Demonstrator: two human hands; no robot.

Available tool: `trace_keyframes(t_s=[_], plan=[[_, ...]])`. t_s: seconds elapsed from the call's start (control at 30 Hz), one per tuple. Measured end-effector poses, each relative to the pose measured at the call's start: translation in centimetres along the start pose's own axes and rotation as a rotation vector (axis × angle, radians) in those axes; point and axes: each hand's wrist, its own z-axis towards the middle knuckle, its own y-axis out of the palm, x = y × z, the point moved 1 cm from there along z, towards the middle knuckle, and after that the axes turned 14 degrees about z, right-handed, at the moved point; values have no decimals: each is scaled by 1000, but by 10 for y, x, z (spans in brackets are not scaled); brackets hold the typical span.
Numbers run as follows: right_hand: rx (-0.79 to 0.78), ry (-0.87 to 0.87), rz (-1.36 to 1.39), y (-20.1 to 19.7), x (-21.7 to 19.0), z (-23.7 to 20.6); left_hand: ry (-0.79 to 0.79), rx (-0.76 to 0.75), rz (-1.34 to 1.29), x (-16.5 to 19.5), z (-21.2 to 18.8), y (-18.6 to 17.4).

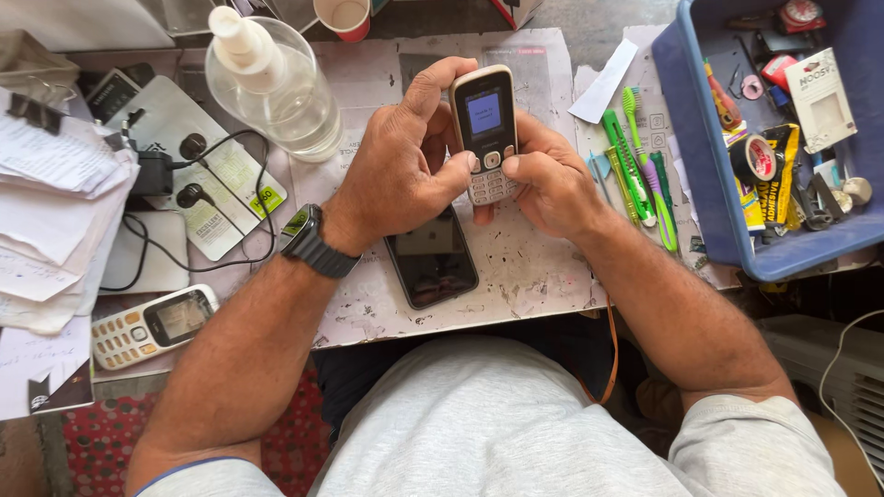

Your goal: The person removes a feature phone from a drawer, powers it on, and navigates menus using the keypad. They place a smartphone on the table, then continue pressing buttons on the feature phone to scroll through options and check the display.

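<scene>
Shirt (516,423): grey, nearest the camera, at the bottom edge below both forearms.
Papers (51,193): loose stack at far left, held by a black clip.
Spare phone (152,324): white keypad handset, lying flat at the mat's left edge, screen dark.
Earphones (191,170): black, lying on a printed card, cable looping toward the papers.
Bottle (276,83): clear, white pump top, upright behind the left hand.
Watch (311,241): black band on the left wrist.
Left hand (401,170): curled around the phone's left side, thumb pressed on the keypad.
Smartphone (431,262): black, screen dark, flat on the mat below the hands.
Phone (484,129): white keypad handset, held upright above the mat's centre between both hands, screen lit blue.
Right hand (548,179): fingers wrapped behind the phone, thumb at the keypad's right edge.
Toothbrushes (635,156): green, lying beside a green knife right of the hands.
Bin (709,184): blue, far right, holding tape, small tools and packets.
</scene>
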Motion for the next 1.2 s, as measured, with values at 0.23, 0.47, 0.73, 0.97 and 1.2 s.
trace_keyframes(t_s=[0.23,0.47,0.73,0.97,1.2], plan=[[15,13,-3,3,-1,-5,-23,-26,15,1,-2,0],[33,-8,-96,3,1,-6,9,-3,28,-3,-3,3],[52,-16,-133,5,0,-6,-4,-5,37,-3,-4,4],[62,-37,-170,3,2,-7,26,4,54,1,-3,3],[60,-28,-141,5,2,-6,-2,-9,35,2,-3,2]])
